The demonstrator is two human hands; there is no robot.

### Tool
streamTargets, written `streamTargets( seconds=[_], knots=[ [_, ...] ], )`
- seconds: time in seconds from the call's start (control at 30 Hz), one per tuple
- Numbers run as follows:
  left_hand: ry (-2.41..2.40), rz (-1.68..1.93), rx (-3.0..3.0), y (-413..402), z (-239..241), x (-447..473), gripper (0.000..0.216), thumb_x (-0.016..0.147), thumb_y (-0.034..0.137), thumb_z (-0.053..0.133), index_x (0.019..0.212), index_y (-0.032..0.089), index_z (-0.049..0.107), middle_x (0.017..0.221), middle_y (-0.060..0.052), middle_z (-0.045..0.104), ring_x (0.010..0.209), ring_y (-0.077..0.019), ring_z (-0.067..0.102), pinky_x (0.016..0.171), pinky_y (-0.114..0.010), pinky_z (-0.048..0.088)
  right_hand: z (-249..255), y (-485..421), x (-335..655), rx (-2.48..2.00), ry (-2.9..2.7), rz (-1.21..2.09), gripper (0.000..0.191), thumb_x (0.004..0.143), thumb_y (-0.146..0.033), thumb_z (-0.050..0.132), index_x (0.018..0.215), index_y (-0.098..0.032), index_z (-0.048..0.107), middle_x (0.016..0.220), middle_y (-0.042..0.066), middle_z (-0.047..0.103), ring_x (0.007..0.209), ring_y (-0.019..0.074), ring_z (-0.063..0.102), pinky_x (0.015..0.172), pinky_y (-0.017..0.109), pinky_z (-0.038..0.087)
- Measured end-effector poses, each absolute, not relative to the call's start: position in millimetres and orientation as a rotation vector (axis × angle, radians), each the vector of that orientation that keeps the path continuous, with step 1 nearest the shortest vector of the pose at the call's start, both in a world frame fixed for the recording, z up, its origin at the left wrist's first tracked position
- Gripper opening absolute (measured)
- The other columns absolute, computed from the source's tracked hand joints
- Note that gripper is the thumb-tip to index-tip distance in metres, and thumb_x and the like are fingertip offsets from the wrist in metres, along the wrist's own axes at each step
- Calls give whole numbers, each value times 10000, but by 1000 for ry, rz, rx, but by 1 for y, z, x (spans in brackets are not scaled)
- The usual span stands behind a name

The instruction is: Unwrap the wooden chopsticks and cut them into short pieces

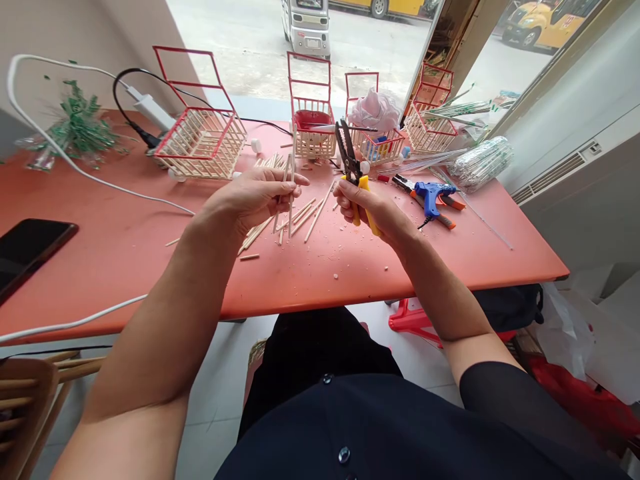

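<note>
My left hand (257,195) is closed round a few thin wooden sticks (290,200), held upright above the red table (115,253). My right hand (367,207) grips the yellow handles of black-jawed pliers (350,163), jaws pointing up and away, a short gap to the right of the sticks. Loose wooden sticks (307,217) lie scattered on the table beneath and between both hands.
Several red-and-wood stick baskets (203,137) stand along the table's far side. A blue glue gun (433,195) lies at the right, a black phone (27,250) at the left, white cables (75,170) cross the left part, and wrapped stick bundles (483,160) lie far right.
</note>
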State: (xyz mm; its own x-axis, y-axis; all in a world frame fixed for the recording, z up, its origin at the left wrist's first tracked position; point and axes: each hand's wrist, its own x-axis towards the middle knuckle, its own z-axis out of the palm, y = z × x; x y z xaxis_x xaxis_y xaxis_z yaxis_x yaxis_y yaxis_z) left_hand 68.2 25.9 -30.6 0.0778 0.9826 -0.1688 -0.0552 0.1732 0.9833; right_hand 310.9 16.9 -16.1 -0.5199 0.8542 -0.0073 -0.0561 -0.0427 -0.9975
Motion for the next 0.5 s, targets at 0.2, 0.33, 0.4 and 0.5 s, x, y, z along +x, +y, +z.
streamTargets(
  seconds=[0.2, 0.33, 0.4, 0.5],
  knots=[
    [1136, 1194, 935, 15, -36, 82, 250, 974, 51, 655, 753, 135, 736, 760, -48, 623, 659, -112, 580, 642, -244, 499, -14, 15, 311, -884, -1524, 1637, 533, 932, -662, 853, 854, -210, 583, 743, -41, 449, 624, 105, 420, 536, 231, 388],
    [1142, 1217, 929, 12, -42, 86, 230, 975, 78, 699, 753, 127, 734, 757, -57, 640, 666, -118, 603, 622, -230, 501, -16, 16, 312, -841, -1535, 1648, 541, 922, -674, 858, 872, -201, 598, 753, -38, 465, 631, 100, 433, 545, 224, 398],
    [1147, 1227, 945, 11, -44, 87, 202, 966, 108, 732, 766, 135, 735, 763, -58, 652, 674, -128, 616, 642, -245, 527, -17, 16, 313, -841, -1538, 1640, 551, 914, -688, 857, 867, -206, 593, 750, -37, 469, 629, 102, 437, 541, 225, 404],
    [1124, 1280, 968, 6, -45, 90, 185, 975, 133, 732, 791, 155, 724, 779, -47, 653, 702, -138, 634, 730, -284, 586, -17, 16, 313, -843, -1545, 1624, 557, 915, -698, 851, 865, -203, 599, 749, -36, 470, 631, 104, 441, 539, 227, 405]
  ],
)
